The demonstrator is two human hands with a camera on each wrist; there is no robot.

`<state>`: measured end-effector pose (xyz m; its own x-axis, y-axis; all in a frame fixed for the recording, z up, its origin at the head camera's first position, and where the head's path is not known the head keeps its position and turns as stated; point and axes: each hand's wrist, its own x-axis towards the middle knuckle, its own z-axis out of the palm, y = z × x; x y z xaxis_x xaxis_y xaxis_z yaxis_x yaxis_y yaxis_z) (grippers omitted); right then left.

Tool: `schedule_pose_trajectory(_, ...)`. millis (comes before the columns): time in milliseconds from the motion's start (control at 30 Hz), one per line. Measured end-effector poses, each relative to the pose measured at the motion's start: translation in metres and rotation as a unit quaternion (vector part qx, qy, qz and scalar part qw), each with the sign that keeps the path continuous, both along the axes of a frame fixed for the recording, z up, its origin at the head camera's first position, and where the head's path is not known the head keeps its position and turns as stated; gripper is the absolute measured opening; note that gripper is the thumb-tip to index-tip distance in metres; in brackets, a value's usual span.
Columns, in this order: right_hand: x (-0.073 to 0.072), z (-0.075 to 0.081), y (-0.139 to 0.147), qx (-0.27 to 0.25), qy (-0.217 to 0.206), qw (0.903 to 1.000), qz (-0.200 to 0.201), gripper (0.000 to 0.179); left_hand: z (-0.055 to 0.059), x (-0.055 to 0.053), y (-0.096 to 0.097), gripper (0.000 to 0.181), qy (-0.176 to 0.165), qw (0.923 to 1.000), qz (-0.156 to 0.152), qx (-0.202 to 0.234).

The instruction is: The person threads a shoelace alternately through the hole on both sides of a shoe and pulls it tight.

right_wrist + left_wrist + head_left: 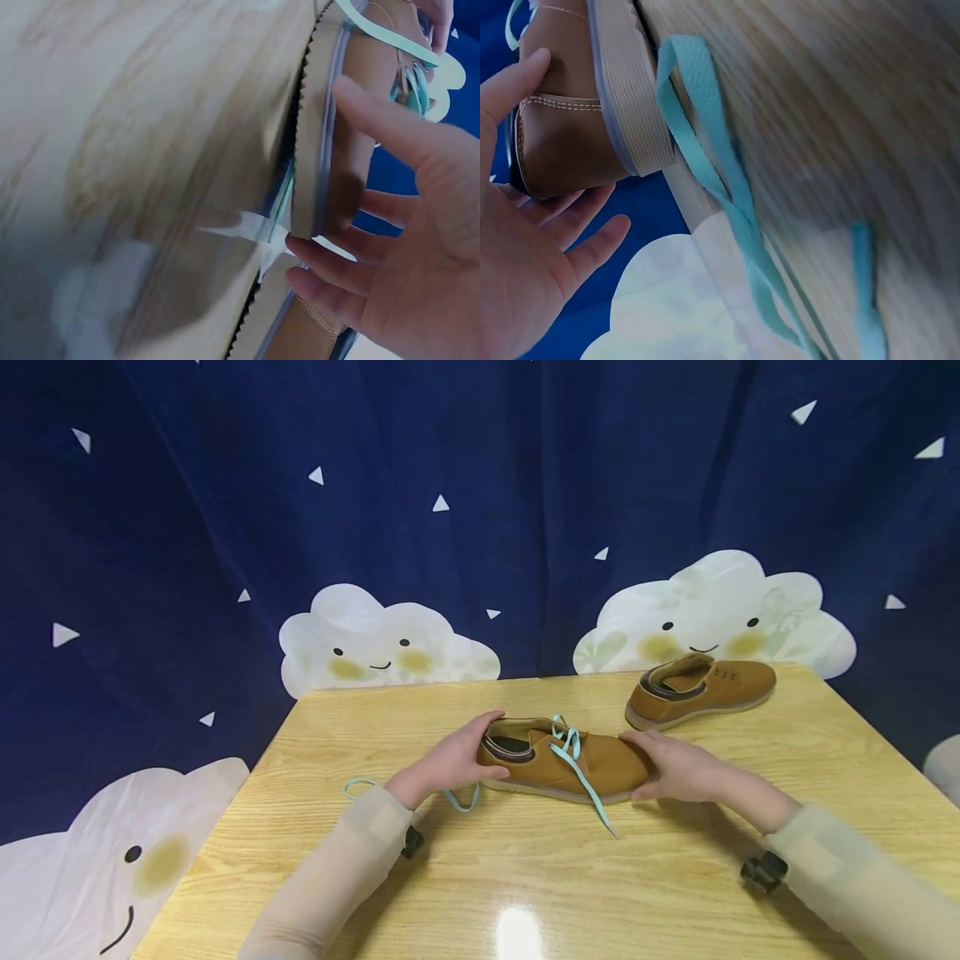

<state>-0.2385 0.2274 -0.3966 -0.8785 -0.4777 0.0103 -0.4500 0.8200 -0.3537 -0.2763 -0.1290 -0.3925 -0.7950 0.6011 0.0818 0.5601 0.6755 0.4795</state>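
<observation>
Head view: one brown shoe [540, 771], toe rightward, at the middle of a wooden table [637, 902]. Left hand [452, 762], partly open, grips its heel. Right hand [678, 766], partly open, grips its toe. One light blue lace [589, 787], threaded through the shoe, an end trailing over the near side. One second brown shoe [701, 692], lace holes bare, behind and to the right. Further blue lace [464, 810] beside the left wrist.

Left wrist view: thumb against the shoe's side, fingers parted behind the heel.

Right wrist view: thumb on the side, fingers parted about the toe.
</observation>
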Motion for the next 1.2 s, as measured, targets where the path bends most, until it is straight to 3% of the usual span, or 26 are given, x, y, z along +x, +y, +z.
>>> schedule_pose_trajectory(300,-0.012,-0.001,-0.004,-0.004,0.022,0.9997,0.01,0.084,0.003,-0.001,-0.003,0.084,0.011,0.9995,0.029,0.001)
schedule_pose_trajectory(500,-0.03,0.0,-0.017,0.0,0.021,0.9994,0.028,0.08,0.002,-0.011,-0.01,0.081,0.016,0.9986,0.048,0.014)
schedule_pose_trajectory(767,-0.055,0.001,-0.036,0.022,-0.01,0.9996,0.013,0.079,-0.002,-0.023,-0.018,0.078,0.021,0.9952,0.092,0.026)
schedule_pose_trajectory(967,-0.068,0.004,-0.046,0.03,-0.011,0.9994,0.009,0.077,-0.004,-0.032,-0.021,0.077,0.031,0.9928,0.111,0.034)
schedule_pose_trajectory(1200,-0.082,0.002,-0.05,0.031,-0.015,0.9994,0.009,0.077,-0.002,-0.041,-0.021,0.077,0.019,0.9905,0.132,0.034)
